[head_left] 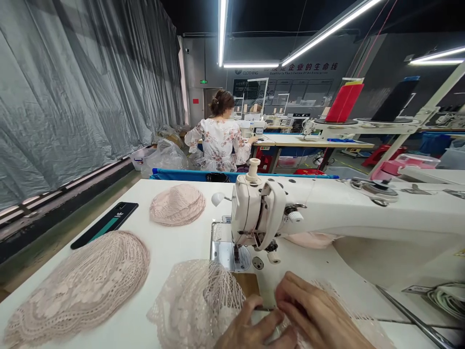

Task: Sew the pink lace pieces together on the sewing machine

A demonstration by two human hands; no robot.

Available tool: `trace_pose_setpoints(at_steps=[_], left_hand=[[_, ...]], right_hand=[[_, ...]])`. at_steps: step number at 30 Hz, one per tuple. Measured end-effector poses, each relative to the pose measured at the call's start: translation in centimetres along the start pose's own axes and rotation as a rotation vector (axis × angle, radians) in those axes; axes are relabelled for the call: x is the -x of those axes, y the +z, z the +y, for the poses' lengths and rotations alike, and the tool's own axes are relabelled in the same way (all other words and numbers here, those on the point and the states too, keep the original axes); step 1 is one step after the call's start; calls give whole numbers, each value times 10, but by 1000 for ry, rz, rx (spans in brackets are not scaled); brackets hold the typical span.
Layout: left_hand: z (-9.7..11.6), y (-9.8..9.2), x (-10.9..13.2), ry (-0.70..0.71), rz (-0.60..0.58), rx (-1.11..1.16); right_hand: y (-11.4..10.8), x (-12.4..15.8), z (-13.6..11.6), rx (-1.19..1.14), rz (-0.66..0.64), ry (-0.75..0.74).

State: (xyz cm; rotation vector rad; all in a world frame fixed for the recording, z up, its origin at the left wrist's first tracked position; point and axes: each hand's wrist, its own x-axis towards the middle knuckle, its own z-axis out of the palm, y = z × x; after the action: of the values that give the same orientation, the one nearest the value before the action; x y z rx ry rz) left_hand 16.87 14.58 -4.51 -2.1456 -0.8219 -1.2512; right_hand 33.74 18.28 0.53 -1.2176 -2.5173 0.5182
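Note:
Both my hands rest at the near edge of a white sewing table [170, 242], pinching pale pink lace fabric [199, 300]. My left hand [250, 327] has its fingers closed on the lace's edge. My right hand [312, 310] lies over the lace with its fingers curled and pressed on it. The lace piece spreads left of my hands, just in front of the needle plate [227, 252]. A white sewing machine [290, 208] stands right behind my hands, its needle head [254, 213] above the plate.
A large stack of pink lace pieces [83, 286] lies at the near left, a smaller stack [178, 204] farther back. A dark phone [105, 224] lies by the left edge. A person in a floral blouse [218, 140] sits at another table ahead. Grey plastic sheeting [72, 87] hangs left.

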Motion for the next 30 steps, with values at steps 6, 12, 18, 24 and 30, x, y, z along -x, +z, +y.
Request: trace_pose_setpoints(at_steps=[6, 12, 18, 24, 30], left_hand=[[-1, -6, -8, -21, 35, 27], [2, -8, -15, -71, 76, 44], [2, -7, -17, -80, 99, 75], [-3, -5, -2, 45, -20, 42], [-2, -6, 1, 19, -119, 43]], right_hand=[[-6, -2, 13, 15, 121, 76], [-3, 9, 6, 64, 72, -38], [10, 4, 2, 168, 99, -79], [-6, -10, 19, 190, 208, 36], [-4, 18, 32, 39, 238, -16]])
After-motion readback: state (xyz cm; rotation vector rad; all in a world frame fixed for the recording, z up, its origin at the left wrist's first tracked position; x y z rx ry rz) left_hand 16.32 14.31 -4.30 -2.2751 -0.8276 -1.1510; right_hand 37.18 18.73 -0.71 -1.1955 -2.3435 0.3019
